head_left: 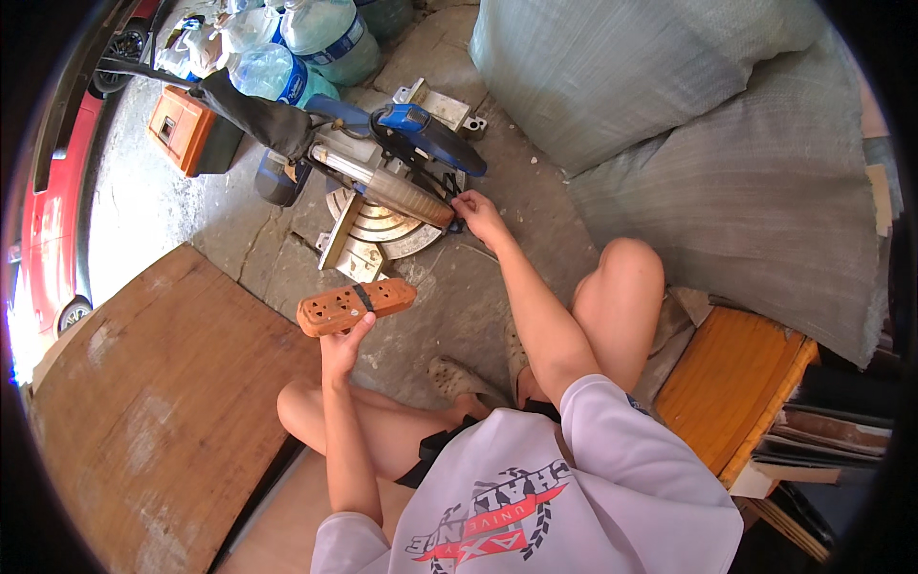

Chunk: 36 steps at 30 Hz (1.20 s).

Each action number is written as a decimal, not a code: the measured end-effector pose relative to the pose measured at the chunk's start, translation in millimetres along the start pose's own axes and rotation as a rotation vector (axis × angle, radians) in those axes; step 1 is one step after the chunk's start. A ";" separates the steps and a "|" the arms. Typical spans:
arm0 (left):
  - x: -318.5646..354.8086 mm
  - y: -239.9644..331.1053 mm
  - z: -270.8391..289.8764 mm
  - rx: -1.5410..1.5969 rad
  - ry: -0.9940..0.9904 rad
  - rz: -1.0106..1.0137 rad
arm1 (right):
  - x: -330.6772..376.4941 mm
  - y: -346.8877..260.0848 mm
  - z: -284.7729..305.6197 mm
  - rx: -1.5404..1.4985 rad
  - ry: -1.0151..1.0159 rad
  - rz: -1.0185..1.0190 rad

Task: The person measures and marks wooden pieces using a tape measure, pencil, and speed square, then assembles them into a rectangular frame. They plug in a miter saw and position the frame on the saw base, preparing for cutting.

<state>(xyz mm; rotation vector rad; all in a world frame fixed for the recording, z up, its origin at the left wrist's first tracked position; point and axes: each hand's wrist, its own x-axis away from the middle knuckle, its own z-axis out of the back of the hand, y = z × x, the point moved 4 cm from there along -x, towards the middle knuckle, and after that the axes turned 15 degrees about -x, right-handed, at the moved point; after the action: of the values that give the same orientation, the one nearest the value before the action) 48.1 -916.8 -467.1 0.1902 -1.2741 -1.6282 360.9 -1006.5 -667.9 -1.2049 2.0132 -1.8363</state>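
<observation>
My left hand (342, 349) holds up an orange power strip (355, 305) with several sockets and a black band across its middle. My right hand (477, 214) reaches forward and touches the right side of a blue and silver mitre saw (387, 182) that stands on the concrete floor ahead of me. Whether the fingers grip a part of the saw cannot be told. I am crouched, with both knees bare and a sandal (457, 379) under me.
A large worn wooden board (163, 402) lies at my left. Big grey-green sacks (688, 124) fill the upper right. An orange wooden stool (732, 387) stands at the right, an orange toolbox (189, 131) and water jugs (306, 43) behind the saw. A red car (43, 201) is at far left.
</observation>
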 end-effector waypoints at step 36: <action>-20.9 31.6 -23.0 0.059 -0.069 -0.166 | 166.4 -321.2 -27.0 0.548 -0.116 1.361</action>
<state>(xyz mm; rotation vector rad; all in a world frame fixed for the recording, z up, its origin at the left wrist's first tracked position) 91.9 -912.9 -460.8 0.2846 -1.3906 -1.7516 376.8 -1067.3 -310.6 0.2499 1.3840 -1.2918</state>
